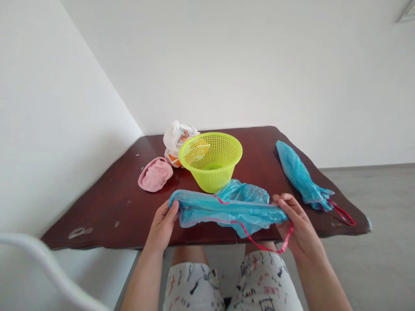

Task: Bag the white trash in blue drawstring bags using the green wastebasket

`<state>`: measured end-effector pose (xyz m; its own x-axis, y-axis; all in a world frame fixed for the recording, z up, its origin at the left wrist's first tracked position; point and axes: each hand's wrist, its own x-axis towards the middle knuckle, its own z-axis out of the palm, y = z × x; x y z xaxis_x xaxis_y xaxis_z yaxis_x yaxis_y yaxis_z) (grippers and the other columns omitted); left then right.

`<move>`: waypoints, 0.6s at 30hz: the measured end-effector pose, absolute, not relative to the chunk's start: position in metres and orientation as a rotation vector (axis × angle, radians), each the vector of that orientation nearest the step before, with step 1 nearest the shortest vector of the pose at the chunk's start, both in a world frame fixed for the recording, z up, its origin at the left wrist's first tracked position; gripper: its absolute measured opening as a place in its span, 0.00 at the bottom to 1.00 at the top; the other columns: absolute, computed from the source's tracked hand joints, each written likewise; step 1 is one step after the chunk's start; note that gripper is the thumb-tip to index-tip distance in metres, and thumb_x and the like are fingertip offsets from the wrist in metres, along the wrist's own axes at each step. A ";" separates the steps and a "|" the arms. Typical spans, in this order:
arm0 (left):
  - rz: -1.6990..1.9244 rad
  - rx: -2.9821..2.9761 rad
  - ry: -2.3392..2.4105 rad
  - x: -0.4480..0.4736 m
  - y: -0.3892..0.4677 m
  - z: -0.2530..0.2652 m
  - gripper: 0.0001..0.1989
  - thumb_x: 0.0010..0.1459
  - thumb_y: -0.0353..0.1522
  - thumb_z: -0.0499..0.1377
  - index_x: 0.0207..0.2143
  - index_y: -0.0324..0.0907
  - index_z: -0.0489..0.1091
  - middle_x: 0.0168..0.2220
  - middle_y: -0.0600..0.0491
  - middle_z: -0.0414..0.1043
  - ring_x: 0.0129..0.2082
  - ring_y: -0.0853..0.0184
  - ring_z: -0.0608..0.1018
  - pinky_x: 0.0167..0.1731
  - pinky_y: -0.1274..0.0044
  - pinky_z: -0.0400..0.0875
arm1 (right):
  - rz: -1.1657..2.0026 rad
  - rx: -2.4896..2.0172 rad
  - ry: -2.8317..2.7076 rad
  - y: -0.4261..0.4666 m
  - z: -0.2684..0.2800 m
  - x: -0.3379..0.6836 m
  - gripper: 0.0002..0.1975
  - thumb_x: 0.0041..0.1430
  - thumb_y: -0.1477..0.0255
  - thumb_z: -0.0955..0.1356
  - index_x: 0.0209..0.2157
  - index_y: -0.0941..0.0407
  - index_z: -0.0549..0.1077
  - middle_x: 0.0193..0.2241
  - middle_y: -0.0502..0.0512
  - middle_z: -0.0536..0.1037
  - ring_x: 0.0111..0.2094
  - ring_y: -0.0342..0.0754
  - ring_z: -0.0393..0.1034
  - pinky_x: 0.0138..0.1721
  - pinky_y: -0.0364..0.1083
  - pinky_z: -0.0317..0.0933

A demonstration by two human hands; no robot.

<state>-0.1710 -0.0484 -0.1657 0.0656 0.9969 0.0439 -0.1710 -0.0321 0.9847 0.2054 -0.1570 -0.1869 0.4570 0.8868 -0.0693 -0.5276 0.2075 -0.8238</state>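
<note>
Basically, nearest = white printed shorts (191,287), then near edge of dark red-brown wooden worktop (103,216). Over that edge, L hand (164,224) & R hand (301,226) each pinch one end of a thin blue plastic bag (207,211), stretched sideways btwn them; its red drawstring (252,239) loops down by R hand. Just past: yellow-green perforated plastic basket (212,181), upright; can't tell if bag touches it. To L, roundish pink cloth item (155,175); well to R, 2nd blue plastic bag (295,168), lying bunched. Behind basket, L side: crumpled white plastic bag w/ orange patches (177,136). White wall (233,65) at back.
</note>
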 end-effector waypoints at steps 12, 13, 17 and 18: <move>1.459 0.494 0.990 -0.188 -0.059 -0.144 0.06 0.65 0.34 0.75 0.42 0.42 0.90 0.39 0.49 0.94 0.47 0.52 0.96 0.55 0.69 0.92 | 0.886 -1.388 -1.392 -0.176 -0.170 0.203 0.12 0.68 0.59 0.82 0.47 0.50 0.90 0.31 0.51 0.81 0.32 0.50 0.73 0.32 0.47 0.68; 1.474 0.479 1.000 -0.190 -0.061 -0.142 0.06 0.64 0.34 0.75 0.42 0.42 0.90 0.39 0.50 0.94 0.48 0.51 0.96 0.56 0.68 0.92 | 0.761 -1.390 -1.407 -0.177 -0.167 0.201 0.11 0.70 0.60 0.81 0.48 0.49 0.90 0.33 0.53 0.83 0.34 0.52 0.76 0.35 0.49 0.71; 1.339 0.632 0.897 -0.191 -0.076 -0.127 0.12 0.57 0.40 0.82 0.40 0.45 0.90 0.39 0.51 0.93 0.50 0.45 0.95 0.53 0.65 0.94 | 0.122 -1.233 -1.142 -0.206 -0.157 0.162 0.13 0.73 0.68 0.79 0.56 0.43 0.88 0.48 0.60 0.88 0.47 0.59 0.82 0.51 0.58 0.78; 1.300 0.700 0.854 -0.187 -0.082 -0.121 0.14 0.57 0.42 0.83 0.41 0.46 0.90 0.40 0.51 0.93 0.49 0.45 0.95 0.50 0.65 0.94 | 0.084 -1.135 -1.076 -0.216 -0.155 0.146 0.14 0.75 0.69 0.77 0.58 0.41 0.86 0.46 0.60 0.87 0.46 0.60 0.82 0.51 0.60 0.79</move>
<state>-0.1872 -0.0824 -0.1208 0.0565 0.9883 -0.1414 -0.5220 0.1500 0.8397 0.1460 -0.2156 -0.1546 0.5271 0.5493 0.6484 0.4424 0.4741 -0.7613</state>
